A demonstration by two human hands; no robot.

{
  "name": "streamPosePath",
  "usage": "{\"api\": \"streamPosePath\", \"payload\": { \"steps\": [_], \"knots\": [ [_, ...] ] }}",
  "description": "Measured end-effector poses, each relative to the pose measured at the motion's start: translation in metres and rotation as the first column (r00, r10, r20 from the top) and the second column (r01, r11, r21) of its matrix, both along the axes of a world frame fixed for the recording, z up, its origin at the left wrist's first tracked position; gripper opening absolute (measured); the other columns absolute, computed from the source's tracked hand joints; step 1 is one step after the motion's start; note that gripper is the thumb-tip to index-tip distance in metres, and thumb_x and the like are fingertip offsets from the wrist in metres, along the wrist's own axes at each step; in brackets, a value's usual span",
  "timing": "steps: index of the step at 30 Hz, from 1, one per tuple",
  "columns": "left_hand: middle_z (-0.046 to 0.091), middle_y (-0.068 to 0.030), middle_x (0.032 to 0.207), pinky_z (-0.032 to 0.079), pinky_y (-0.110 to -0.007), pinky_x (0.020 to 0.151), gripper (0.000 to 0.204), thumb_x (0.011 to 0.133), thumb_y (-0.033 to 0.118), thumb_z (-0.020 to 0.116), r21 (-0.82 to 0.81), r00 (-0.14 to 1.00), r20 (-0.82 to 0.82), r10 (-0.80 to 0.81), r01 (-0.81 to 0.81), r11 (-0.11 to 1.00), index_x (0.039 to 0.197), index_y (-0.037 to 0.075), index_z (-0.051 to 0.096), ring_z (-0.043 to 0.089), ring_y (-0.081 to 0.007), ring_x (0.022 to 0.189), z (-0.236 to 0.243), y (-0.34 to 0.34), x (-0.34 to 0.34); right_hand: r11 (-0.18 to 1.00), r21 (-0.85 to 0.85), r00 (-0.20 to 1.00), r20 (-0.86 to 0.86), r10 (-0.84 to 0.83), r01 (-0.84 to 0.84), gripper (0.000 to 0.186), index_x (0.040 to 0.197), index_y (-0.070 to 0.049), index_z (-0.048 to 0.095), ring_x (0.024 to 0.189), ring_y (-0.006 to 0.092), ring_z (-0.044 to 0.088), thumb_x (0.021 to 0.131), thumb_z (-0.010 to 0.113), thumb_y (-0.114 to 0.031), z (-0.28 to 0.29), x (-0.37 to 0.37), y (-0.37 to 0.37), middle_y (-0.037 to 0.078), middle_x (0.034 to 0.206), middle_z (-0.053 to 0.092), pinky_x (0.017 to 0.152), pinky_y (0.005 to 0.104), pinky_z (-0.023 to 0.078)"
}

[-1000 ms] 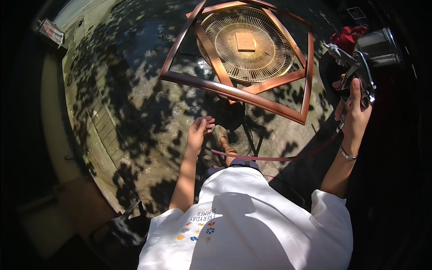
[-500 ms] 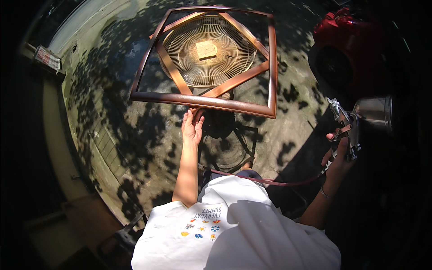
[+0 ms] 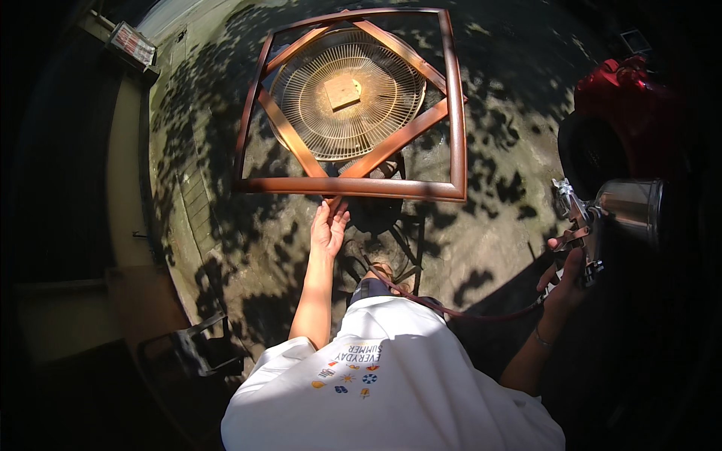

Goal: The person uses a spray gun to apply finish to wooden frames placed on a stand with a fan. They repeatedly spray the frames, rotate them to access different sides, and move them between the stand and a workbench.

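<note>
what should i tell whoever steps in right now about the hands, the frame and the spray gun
Left hand: open, fingertips at the near rail of the brown wooden frame.
Right hand: closed round the spray gun, metal cup on top, held off to the right, away from the frame; a reddish hose runs from it.
The frame lies flat on a round wire fan grille with a small wooden block at its centre.
Done: frame looks evenly brown and glossy.
Left: cannot tell from here.

Place: outdoor yard used as a work area.
Ground: concrete paving [image 3: 226, 150] with leaf shadows, centre and left.
Gear: red machine [image 3: 624, 98], upper right.
Work: wooden frame [image 3: 353, 184], top centre.
</note>
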State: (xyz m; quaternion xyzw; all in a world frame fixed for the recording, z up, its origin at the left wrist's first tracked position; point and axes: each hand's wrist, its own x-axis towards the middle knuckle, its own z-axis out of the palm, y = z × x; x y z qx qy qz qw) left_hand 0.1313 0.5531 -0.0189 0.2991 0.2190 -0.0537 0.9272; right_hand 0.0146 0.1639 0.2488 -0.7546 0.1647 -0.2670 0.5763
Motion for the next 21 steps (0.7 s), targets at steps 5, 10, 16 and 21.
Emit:
{"api": "streamPosePath", "payload": {
  "steps": [5,10,16,21],
  "knots": [
    [0.062,-0.0100,0.129,0.054,-0.036,0.085,0.029,0.099,0.029,0.056,-0.112,0.998,0.033,-0.053,0.056,0.992,0.123,0.012,0.058,0.064,-0.0226,0.104,0.005,-0.050,-0.012,0.998,-0.067,0.999,0.038,-0.013,0.016,0.042,0.121,0.004,0.052,0.042,0.0080,0.048,0.102,0.047,-0.033,-0.002,0.035,-0.017,0.015,0.094,0.065,0.032,0.0191,0.033],
    [0.064,-0.0118,0.124,0.054,-0.038,0.087,0.031,0.100,0.028,0.054,-0.252,0.996,0.028,-0.089,0.094,0.963,0.121,0.006,0.061,0.064,-0.0249,0.108,0.014,-0.102,-0.009,0.997,-0.047,0.998,-0.008,-0.059,0.059,0.046,0.121,0.006,0.052,0.044,0.0089,0.049,0.102,0.045,-0.035,-0.009,0.060,-0.041,0.016,0.095,0.065,0.033,0.0201,0.034],
    [0.062,-0.0100,0.128,0.054,-0.039,0.089,0.031,0.099,0.027,0.055,-0.291,0.995,0.023,-0.099,0.102,0.951,0.124,0.008,0.059,0.063,-0.0243,0.110,0.006,-0.157,0.004,1.000,0.002,1.000,-0.003,0.008,-0.008,0.046,0.123,0.006,0.052,0.043,0.0091,0.049,0.102,0.044,-0.034,-0.008,0.092,-0.067,0.018,0.097,0.065,0.034,0.0203,0.035],
    [0.061,-0.0071,0.128,0.052,-0.037,0.090,0.032,0.099,0.027,0.055,-0.227,0.999,0.047,-0.019,0.029,0.974,0.126,0.010,0.057,0.061,-0.0220,0.111,0.012,-0.210,0.023,0.988,0.049,0.989,0.018,0.146,-0.147,0.045,0.124,0.005,0.052,0.045,0.0094,0.050,0.103,0.044,-0.034,-0.020,0.131,-0.115,0.018,0.096,0.064,0.035,0.0200,0.036]
  ]
}}
